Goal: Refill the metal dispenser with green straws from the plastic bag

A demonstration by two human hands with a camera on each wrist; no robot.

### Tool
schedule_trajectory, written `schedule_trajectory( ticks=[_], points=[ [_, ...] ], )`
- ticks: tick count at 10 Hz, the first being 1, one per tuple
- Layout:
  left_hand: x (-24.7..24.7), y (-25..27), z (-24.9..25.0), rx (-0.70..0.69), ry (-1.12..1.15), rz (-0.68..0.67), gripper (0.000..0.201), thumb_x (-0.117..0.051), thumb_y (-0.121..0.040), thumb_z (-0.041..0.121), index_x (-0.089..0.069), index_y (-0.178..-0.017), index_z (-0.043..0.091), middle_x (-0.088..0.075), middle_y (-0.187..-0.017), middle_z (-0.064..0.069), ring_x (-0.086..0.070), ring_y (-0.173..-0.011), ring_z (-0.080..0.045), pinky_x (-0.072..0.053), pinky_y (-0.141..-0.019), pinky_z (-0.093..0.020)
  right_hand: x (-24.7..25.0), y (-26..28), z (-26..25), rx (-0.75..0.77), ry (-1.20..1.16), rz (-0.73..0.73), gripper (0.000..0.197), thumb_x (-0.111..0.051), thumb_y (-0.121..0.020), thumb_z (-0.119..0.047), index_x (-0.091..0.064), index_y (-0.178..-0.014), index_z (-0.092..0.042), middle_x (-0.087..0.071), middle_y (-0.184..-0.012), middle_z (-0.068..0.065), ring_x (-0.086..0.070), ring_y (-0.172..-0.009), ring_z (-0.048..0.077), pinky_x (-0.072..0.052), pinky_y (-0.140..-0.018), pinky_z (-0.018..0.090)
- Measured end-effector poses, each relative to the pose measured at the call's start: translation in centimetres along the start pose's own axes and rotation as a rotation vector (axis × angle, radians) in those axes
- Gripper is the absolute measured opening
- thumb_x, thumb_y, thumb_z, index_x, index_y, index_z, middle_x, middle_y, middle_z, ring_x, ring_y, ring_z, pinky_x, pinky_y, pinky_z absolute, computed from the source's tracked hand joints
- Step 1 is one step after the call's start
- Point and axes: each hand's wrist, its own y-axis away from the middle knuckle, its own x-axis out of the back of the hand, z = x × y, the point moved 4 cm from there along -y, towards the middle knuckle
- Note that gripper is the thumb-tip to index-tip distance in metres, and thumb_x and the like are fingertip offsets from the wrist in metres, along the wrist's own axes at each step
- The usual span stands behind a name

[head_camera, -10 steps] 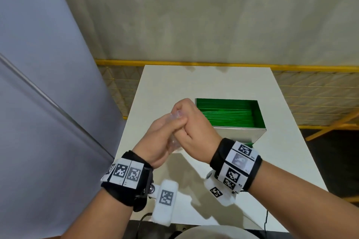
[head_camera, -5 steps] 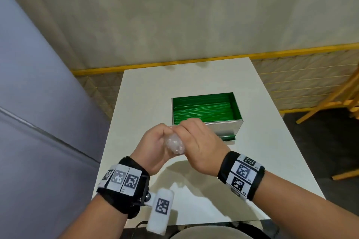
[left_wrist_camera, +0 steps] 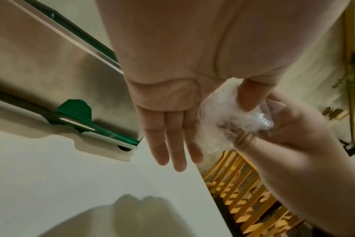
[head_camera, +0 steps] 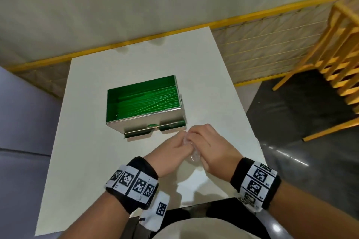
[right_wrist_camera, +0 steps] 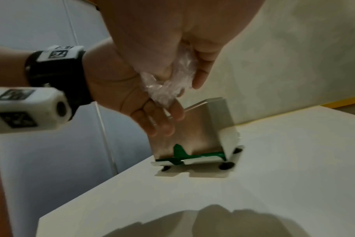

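White counter point(head_camera: 204, 75) seen from higher than before | metal dispenser point(head_camera: 144, 123) filled with green straws point(head_camera: 147, 101), now apart from hands | crumpled plastic bag point(head_camera: 191, 150) pinched between left hand point(head_camera: 171, 152) and right hand point(head_camera: 211, 145), both grips closed on it, lowered nearer the counter edge

A white table point(head_camera: 204, 68) stood against a pale wall point(head_camera: 136, 6) edged by a yellow rail point(head_camera: 252, 15); yellow wooden furniture point(head_camera: 342, 60) occupied the dark floor point(head_camera: 291, 122) at right.
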Motion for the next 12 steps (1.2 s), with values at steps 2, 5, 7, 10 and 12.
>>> schedule_trajectory(
  ticks=[2, 5, 7, 10, 12],
  points=[
    [-0.5, -3.0, -5.0, 0.145, -0.458, 0.146, 0.015, -0.057, -0.094, 0.044, -0.061, -0.098, 0.03, -0.068, -0.096, 0.011, -0.065, -0.087, -0.008, -0.053, -0.079, -0.03, 5.7, 9.4, 13.8, -0.648, -0.119, 0.395, 0.028, -0.052, -0.096, -0.008, -0.05, -0.122, -0.015, -0.062, -0.108, 0.008, -0.059, -0.097, 0.025, -0.044, -0.089, 0.026],
    [-2.7, -5.1, -14.1, 0.528, -0.643, 0.156, 0.037, -0.075, -0.074, 0.048, -0.056, -0.066, 0.018, -0.063, -0.063, 0.002, -0.061, -0.063, -0.021, -0.047, -0.061, -0.034, -1.0, 29.9, 33.3, -1.463, -0.173, 0.352, 0.041, -0.051, -0.088, -0.032, -0.059, -0.105, 0.005, -0.057, -0.111, 0.031, -0.055, -0.099, 0.042, -0.043, -0.086, 0.038],
    [-3.4, -6.8, -13.6, 0.59, -0.718, 0.3, 0.048, -0.084, -0.066, 0.055, -0.056, -0.061, 0.017, -0.059, -0.063, 0.002, -0.059, -0.06, -0.022, -0.051, -0.061, -0.038, -13.9, 33.7, 42.1, -1.552, -0.208, -0.069, 0.036, -0.056, -0.09, -0.032, -0.064, -0.116, -0.007, -0.065, -0.115, 0.029, -0.063, -0.103, 0.046, -0.052, -0.091, 0.049],
    [-3.0, -4.6, -18.0, 0.627, -0.61, 0.443, 0.039, -0.085, -0.067, 0.052, -0.051, -0.074, 0.035, -0.055, -0.074, 0.001, -0.053, -0.065, -0.013, -0.046, -0.06, -0.031, -21.5, 33.1, 50.3, -1.766, -0.299, -0.131, 0.058, -0.053, -0.093, -0.036, -0.046, -0.135, 0.004, -0.054, -0.134, 0.03, -0.055, -0.119, 0.047, -0.046, -0.097, 0.049],
    [-3.5, -5.7, -14.9, 0.556, -0.651, 0.428, 0.047, -0.087, -0.067, 0.045, -0.048, -0.062, 0.018, -0.051, -0.067, -0.003, -0.054, -0.059, -0.022, -0.046, -0.06, -0.031, -19.9, 33.8, 45.9, -1.7, -0.298, -0.347, 0.042, -0.054, -0.092, -0.026, -0.062, -0.123, 0.001, -0.063, -0.119, 0.025, -0.061, -0.108, 0.04, -0.049, -0.091, 0.04]
  ],
)
